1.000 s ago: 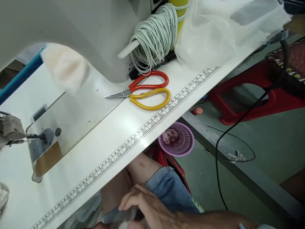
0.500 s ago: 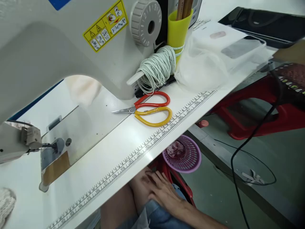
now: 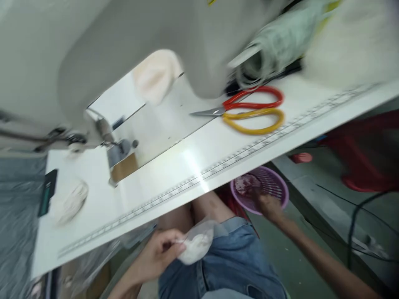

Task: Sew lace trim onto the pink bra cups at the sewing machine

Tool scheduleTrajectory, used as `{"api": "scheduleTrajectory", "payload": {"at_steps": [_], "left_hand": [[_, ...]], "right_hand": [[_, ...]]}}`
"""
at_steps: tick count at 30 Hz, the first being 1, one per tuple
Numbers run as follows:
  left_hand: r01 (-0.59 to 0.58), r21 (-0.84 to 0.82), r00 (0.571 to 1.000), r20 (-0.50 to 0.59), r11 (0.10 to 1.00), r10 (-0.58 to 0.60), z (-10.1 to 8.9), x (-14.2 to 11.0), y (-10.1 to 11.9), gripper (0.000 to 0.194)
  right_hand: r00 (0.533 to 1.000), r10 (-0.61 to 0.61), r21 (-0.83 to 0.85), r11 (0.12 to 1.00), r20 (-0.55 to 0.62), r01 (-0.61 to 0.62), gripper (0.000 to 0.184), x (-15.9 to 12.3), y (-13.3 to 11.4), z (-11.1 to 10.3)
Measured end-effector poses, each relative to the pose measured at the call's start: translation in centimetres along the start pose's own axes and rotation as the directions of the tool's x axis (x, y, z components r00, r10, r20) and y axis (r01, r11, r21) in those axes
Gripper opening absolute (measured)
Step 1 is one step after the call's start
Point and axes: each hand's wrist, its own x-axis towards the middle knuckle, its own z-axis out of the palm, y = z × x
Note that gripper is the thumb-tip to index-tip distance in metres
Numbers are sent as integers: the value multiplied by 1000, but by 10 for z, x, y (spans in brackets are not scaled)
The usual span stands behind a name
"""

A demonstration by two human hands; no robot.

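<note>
My left hand (image 3: 160, 251), low over my lap, pinches the end of a small clear plastic bag (image 3: 196, 247) with something white inside. My right hand (image 3: 268, 206) is down in a purple plastic basket (image 3: 285, 189), below the table edge on the right. Its fingers are blurred and dark against the basket, and whether they hold anything cannot be made out. A pinkish lacy bundle (image 3: 246, 185) lies in the basket beside those fingers.
A sewing machine (image 3: 140, 25) stands on the white table (image 3: 168, 178) with a printed ruler edge. Red-and-yellow scissors (image 3: 254, 120), a pale cord bundle (image 3: 280, 45), a peach cloth (image 3: 158, 74) and a whitish lacy piece (image 3: 71, 203) lie on it. A black cable (image 3: 352, 232) hangs at right.
My right hand has moved from over my thigh into the purple basket. My left hand has come into sight with the plastic bag. The view has swung left and is blurred.
</note>
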Motion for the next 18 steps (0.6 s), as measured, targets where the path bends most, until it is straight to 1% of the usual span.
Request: {"api": "scheduleTrajectory", "payload": {"at_steps": [1, 2, 3, 4, 5, 6, 7, 8, 9, 10, 11, 12, 14, 16, 17, 18], "left_hand": [[-21, -58, 999, 30, 998, 23, -1, 2, -2, 41], [-35, -119, 998, 44, 992, 41, -3, 3, -4, 41], [-32, -173, 997, 67, 984, 45, -4, 4, -7, 41], [-27, -216, 994, 93, 976, 48, -6, 5, -10, 41], [-20, -247, 992, 119, 969, 50, -7, 5, -13, 41], [-13, -267, 988, 143, 964, 53, -7, 4, -16, 41], [-12, -278, 985, 160, 960, 59, -8, 3, -19, 41], [-15, -282, 983, 171, 959, 66, -9, 2, -22, 41], [-23, -282, 982, 175, 959, 75, -10, 0, -25, 41], [-35, -278, 981, 175, 960, 86, -11, -1, -28, 41], [-48, -274, 979, 176, 961, 99, -13, -3, -32, 41], [-61, -268, 978, 175, 961, 111, -15, -6, -35, 41], [-83, -261, 979, 159, 962, 127, -19, -11, -44, 41], [-94, -264, 983, 125, 960, 131, -23, -16, -54, 41], [-97, -272, 986, 108, 958, 130, -24, -18, -60, 41], [-100, -281, 987, 95, 955, 131, -25, -20, -66, 41]], "right_hand": [[1000, 0, -26, 1000, 8, 0, 42, 2, 5, -6], [1000, -2, -48, 999, 13, 3, 42, 4, 5, -10], [1000, -7, -66, 998, 14, 8, 43, 4, -2, -13], [999, -24, -92, 995, 35, 27, 42, 4, -15, -16], [992, -58, -134, 988, 109, 73, 41, 2, -34, -18], [964, -116, -105, 984, 239, 145, 41, 0, -58, -20], [901, -195, 6, 978, 388, 209, 47, -1, -85, -20], [807, -259, 128, 966, 531, 225, 57, -1, -113, -18], [729, -310, 229, 950, 611, 212, 68, 1, -138, -16], [660, -344, 296, 936, 668, 189, 76, 3, -161, -12], [596, -366, 345, 926, 714, 156, 78, 7, -179, -7], [551, -372, 374, 920, 747, 114, 73, 12, -193, -1], [468, -356, 395, 919, 809, 16, 55, 19, -206, 11], [393, -350, 409, 909, 850, -76, 38, 23, -209, 22], [365, -357, 421, 900, 860, -110, 34, 24, -208, 26], [347, -368, 434, 891, 863, -136, 31, 23, -208, 30]]}}
